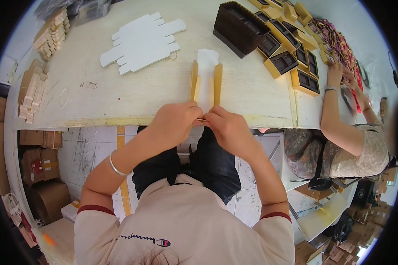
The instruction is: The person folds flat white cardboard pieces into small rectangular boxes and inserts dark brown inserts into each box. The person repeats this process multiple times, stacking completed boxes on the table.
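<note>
Between my hands at the table's front edge is a partly folded cardboard box (218, 84), gold outside and white inside, its two long sides standing up and its far end flap lying flat. My left hand (177, 120) pinches the near end from the left. From the right, my right hand (224, 126) grips the same end, the fingertips of both hands almost meeting. The exact fold under my fingers is hidden. Farther off to the left lies a stack of flat white box blanks (143, 42).
A stack of dark brown plastic trays (239, 28) stands at the back, beside several gold boxes with dark inserts (281, 63). Folded card pieces (32, 90) line the left edge. At right, a co-worker's hands (336, 75) are near a heap of red and purple cords (340, 46).
</note>
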### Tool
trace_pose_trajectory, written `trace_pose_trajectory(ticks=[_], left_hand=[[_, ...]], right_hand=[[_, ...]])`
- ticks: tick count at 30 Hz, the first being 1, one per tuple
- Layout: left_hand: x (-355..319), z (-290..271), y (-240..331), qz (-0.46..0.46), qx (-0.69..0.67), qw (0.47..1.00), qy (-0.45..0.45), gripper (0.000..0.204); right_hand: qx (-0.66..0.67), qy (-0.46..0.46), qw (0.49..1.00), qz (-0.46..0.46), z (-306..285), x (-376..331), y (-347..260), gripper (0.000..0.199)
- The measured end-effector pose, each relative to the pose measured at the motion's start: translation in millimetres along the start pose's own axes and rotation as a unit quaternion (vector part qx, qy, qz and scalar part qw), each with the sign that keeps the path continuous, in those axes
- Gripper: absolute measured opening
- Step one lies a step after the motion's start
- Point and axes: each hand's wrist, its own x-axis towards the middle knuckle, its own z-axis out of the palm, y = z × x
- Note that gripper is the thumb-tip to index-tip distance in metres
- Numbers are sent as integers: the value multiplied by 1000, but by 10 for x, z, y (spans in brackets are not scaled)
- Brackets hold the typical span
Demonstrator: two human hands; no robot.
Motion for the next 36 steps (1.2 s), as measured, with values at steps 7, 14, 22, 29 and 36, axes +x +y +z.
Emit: trace_pose_trajectory(ticks=[7,14,22,29,36], left_hand=[[252,-453,-244,57,48,981,-180,10],[64,-250,90,119,319,939,50,18],[41,-342,-399,109,38,989,-94,18],[64,-462,-231,98,23,984,-147,28],[-127,-259,-209,63,-47,993,-91,35]], right_hand=[[-55,77,994,-63,-188,91,86,26],[-206,114,971,-42,39,20,-113,12],[-143,88,983,-80,-409,-169,-134,47],[-6,40,992,-122,-202,-168,57,23],[-13,62,993,-100,15,2,2,18]])
